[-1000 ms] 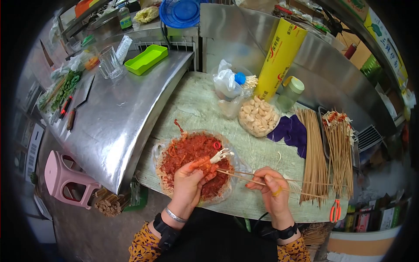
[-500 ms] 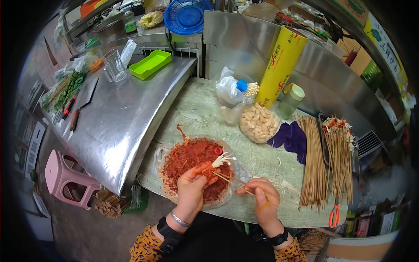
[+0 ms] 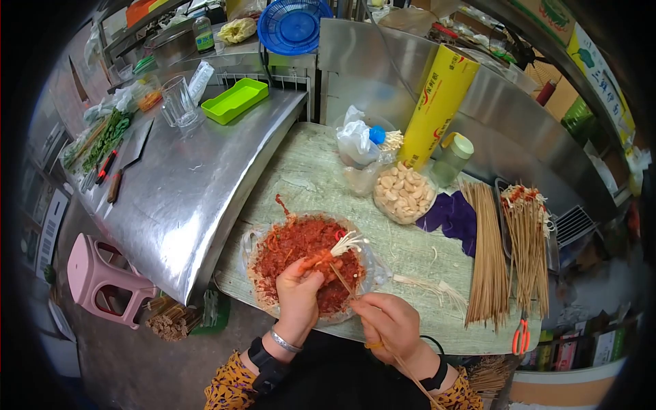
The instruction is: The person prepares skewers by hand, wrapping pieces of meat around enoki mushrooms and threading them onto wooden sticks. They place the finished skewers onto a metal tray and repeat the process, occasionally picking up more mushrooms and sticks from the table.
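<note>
My left hand (image 3: pixel 301 283) pinches a small bunch of white enoki mushrooms (image 3: pixel 348 244), whose lower part is wrapped in something red and sauce-covered. It is over a bowl of chunky red sauce (image 3: pixel 301 239) lined with clear plastic. My right hand (image 3: pixel 389 324) is closed around thin wooden skewers (image 3: pixel 410 372), just right of the bowl. Their upper ends reach up to the wrapped bunch at my left fingers; whether they pierce it is hidden. Loose enoki strands (image 3: pixel 437 287) lie on the board right of the bowl.
Bare skewers (image 3: pixel 488 266) and a tray of loaded skewers (image 3: pixel 529 239) lie at the right, with orange scissors (image 3: pixel 521 336) below. Behind are peeled garlic (image 3: pixel 403 195), a purple cloth (image 3: pixel 451 219), a yellow roll (image 3: pixel 437 102) and a jar (image 3: pixel 452 160). A steel table (image 3: pixel 184 198) adjoins left.
My right hand has moved left and down, closer to my left hand, and its fingers have closed further round the skewers. The skewers now slope more steeply, their lower ends showing below my hand.
</note>
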`<state>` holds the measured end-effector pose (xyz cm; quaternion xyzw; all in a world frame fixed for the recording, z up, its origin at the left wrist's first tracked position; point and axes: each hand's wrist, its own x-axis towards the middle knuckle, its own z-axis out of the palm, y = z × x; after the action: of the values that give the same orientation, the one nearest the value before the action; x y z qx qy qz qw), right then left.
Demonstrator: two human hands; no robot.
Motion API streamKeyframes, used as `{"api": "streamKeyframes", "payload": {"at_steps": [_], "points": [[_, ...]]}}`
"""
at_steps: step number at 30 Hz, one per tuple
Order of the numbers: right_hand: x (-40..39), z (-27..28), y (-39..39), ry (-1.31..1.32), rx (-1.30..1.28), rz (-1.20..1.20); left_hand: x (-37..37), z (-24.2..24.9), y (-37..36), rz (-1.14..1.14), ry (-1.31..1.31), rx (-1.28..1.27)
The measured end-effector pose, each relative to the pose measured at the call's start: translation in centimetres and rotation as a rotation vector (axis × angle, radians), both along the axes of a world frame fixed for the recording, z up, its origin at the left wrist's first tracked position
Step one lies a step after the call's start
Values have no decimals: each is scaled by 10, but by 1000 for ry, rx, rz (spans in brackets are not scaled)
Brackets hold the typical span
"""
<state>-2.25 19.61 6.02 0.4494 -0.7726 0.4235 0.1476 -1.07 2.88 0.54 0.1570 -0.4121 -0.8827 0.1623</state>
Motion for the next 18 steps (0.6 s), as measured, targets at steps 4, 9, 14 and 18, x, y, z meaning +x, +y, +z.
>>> {"api": "streamKeyframes", "payload": {"at_steps": [4,9,14,18], "points": [[-6,-3,-7,28,-6,-11,2,1,2,-25,11,-52],[-16,-18,-17,-120,-95,-34,3,4,5,-5,-36,-167],[-7,-3,24,-617,-384,42,-3,-5,-23,142,94,-234],[-10,-12,72,-941,-667,6,3,-2,-16,86,188,-247]]}}
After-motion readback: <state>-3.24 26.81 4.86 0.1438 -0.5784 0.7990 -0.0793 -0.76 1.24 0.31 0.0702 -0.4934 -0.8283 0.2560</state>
